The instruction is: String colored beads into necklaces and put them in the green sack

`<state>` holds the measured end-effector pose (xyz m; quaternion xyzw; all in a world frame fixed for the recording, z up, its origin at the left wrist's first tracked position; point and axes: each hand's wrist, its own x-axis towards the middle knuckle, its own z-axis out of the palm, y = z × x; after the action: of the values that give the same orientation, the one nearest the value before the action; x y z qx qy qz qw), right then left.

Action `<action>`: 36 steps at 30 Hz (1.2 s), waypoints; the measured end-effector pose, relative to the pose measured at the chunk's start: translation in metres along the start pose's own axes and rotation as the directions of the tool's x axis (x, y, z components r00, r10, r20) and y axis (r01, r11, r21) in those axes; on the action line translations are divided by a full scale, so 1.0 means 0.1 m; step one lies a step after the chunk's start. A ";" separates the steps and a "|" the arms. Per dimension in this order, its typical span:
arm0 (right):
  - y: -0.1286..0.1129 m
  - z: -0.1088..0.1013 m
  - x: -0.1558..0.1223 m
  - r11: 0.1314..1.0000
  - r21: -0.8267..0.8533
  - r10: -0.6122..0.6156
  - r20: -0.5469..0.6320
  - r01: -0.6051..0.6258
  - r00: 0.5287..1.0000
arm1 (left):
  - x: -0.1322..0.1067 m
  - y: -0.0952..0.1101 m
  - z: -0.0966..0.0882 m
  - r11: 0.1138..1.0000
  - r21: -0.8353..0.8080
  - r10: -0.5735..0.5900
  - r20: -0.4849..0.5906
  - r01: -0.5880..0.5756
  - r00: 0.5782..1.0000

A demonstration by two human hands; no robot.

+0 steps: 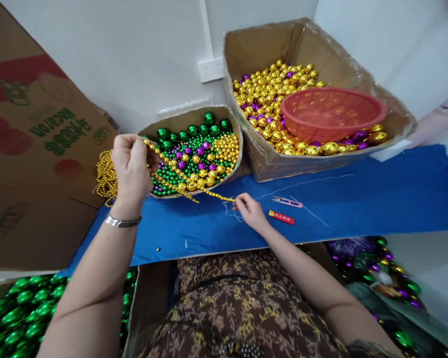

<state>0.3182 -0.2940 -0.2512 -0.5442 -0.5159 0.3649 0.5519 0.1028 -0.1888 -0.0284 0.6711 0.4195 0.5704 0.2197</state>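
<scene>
My left hand (pixel 132 166) is raised at the near left of the small bead box, its fingers closed on a string of small gold beads (pixel 179 172). One length of the string slants down to my right hand (pixel 249 211), which pinches its end just above the blue cloth. Another strand hangs from my left hand and ends loose in front of the box. White thread (pixel 234 215) lies by my right fingertips. To the right on the cloth are pink-handled thread snips (pixel 288 201) and a red lighter (pixel 281 217).
A small box (pixel 240 149) holds green, purple and gold beads. Behind it at right, a large carton (pixel 263 166) of gold and purple balls carries a red basket (pixel 332 130). Gold bead strings (pixel 105 179) hang beside a tall carton (pixel 33 149). Green balls (pixel 26 311) fill a box below.
</scene>
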 end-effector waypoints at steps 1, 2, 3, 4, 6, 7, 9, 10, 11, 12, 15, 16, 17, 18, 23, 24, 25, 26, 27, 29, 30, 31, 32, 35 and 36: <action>-0.01 -0.16 0.03 0.992 -0.122 -0.047 -0.031 0.043 0.998 | -0.02 -0.04 -0.07 0.996 0.086 0.020 0.045 -0.024 0.999; -0.02 -0.33 0.07 0.965 -0.249 -0.103 -0.055 0.086 0.993 | -0.05 -0.09 -0.15 0.979 0.191 0.049 0.100 -0.067 0.994; -0.03 -0.49 0.10 0.918 -0.377 -0.158 -0.072 0.120 0.985 | -0.08 -0.15 -0.22 0.944 0.301 0.084 0.169 -0.133 0.982; -0.04 -0.65 0.14 0.856 -0.497 -0.215 -0.093 0.141 0.972 | -0.11 -0.22 -0.28 0.892 0.398 0.117 0.254 -0.214 0.960; -0.06 -0.90 0.20 0.689 -0.708 -0.296 -0.077 0.157 0.952 | -0.23 -0.39 -0.34 0.777 0.505 0.143 0.441 -0.377 0.886; -0.06 -1.00 0.22 0.589 -0.796 -0.311 -0.062 0.141 0.948 | -0.32 -0.49 -0.35 0.737 0.516 0.130 0.527 -0.437 0.840; -0.04 -1.13 0.24 0.376 -0.923 -0.276 -0.025 0.084 0.961 | -0.55 -0.71 -0.30 0.702 0.507 0.064 0.654 -0.500 0.754; -0.03 -1.17 0.25 0.276 -0.960 -0.227 -0.014 0.051 0.974 | -0.68 -0.82 -0.25 0.700 0.507 0.022 0.689 -0.503 0.725; -0.01 -1.19 0.24 0.189 -0.982 -0.162 -0.010 0.021 0.987 | -0.82 -0.93 -0.20 0.710 0.500 -0.018 0.716 -0.496 0.698; 0.00 -1.21 0.23 0.119 -0.993 -0.086 -0.016 -0.006 0.996 | -0.96 -1.03 -0.13 0.726 0.494 -0.056 0.736 -0.479 0.674; 0.01 -1.17 0.20 0.002 -0.997 0.129 -0.081 -0.082 0.988 | -1.31 -1.28 0.05 0.783 0.497 -0.157 0.742 -0.376 0.652; 0.00 -1.12 0.18 -0.006 -0.996 0.173 -0.092 -0.092 0.981 | -1.39 -1.34 0.11 0.806 0.497 -0.189 0.731 -0.322 0.656; -0.02 -1.03 0.16 0.010 -0.996 0.198 -0.081 -0.085 0.977 | -1.44 -1.37 0.16 0.829 0.494 -0.217 0.716 -0.262 0.663; -0.05 -0.92 0.13 0.057 -0.997 0.206 -0.041 -0.054 0.978 | -1.48 -1.39 0.20 0.851 0.485 -0.241 0.701 -0.200 0.671; -0.16 0.05 -0.02 0.643 -0.680 -0.036 0.434 0.353 0.900 | -1.48 -1.28 0.28 0.938 0.345 -0.239 0.691 -0.022 0.683; -0.17 0.25 -0.03 0.716 -0.569 -0.099 0.490 0.404 0.866 | -1.47 -1.25 0.27 0.950 0.311 -0.222 0.703 -0.011 0.676; -0.16 0.42 -0.03 0.763 -0.493 -0.125 0.522 0.418 0.844 | -1.47 -1.23 0.24 0.959 0.283 -0.206 0.717 -0.008 0.665; -0.15 0.54 -0.02 0.788 -0.457 -0.112 0.552 0.411 0.827 | -1.46 -1.21 0.21 0.964 0.265 -0.191 0.733 -0.015 0.653; -0.13 0.60 -0.01 0.796 -0.452 -0.087 0.573 0.402 0.815 | -1.45 -1.21 0.16 0.964 0.262 -0.179 0.747 -0.036 0.640; -0.10 0.55 0.05 0.781 -0.496 -0.031 0.578 0.380 0.816 | -1.42 -1.23 0.03 0.946 0.299 -0.165 0.774 -0.122 0.612; -0.08 0.45 0.08 0.768 -0.523 -0.012 0.566 0.370 0.824 | -1.41 -1.25 -0.04 0.928 0.328 -0.163 0.787 -0.180 0.596; -0.08 0.31 0.11 0.747 -0.555 0.003 0.553 0.366 0.833 | -1.38 -1.27 -0.10 0.905 0.354 -0.163 0.799 -0.235 0.578; -0.07 0.15 0.14 0.720 -0.590 0.021 0.543 0.364 0.839 | -1.36 -1.29 -0.16 0.885 0.371 -0.163 0.813 -0.282 0.559; -0.09 -0.36 0.24 0.497 -0.764 0.122 0.530 0.410 0.839 | -1.27 -1.34 -0.30 0.820 0.415 -0.167 0.833 -0.395 0.527; -0.09 -0.52 0.28 0.390 -0.825 0.164 0.500 0.410 0.850 | -1.23 -1.35 -0.34 0.793 0.438 -0.175 0.829 -0.423 0.531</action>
<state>0.3728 -0.2806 -0.2309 -0.5967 -0.7947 0.1066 0.0322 0.0283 -0.2209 -0.1960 0.9217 0.3651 0.0307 0.1275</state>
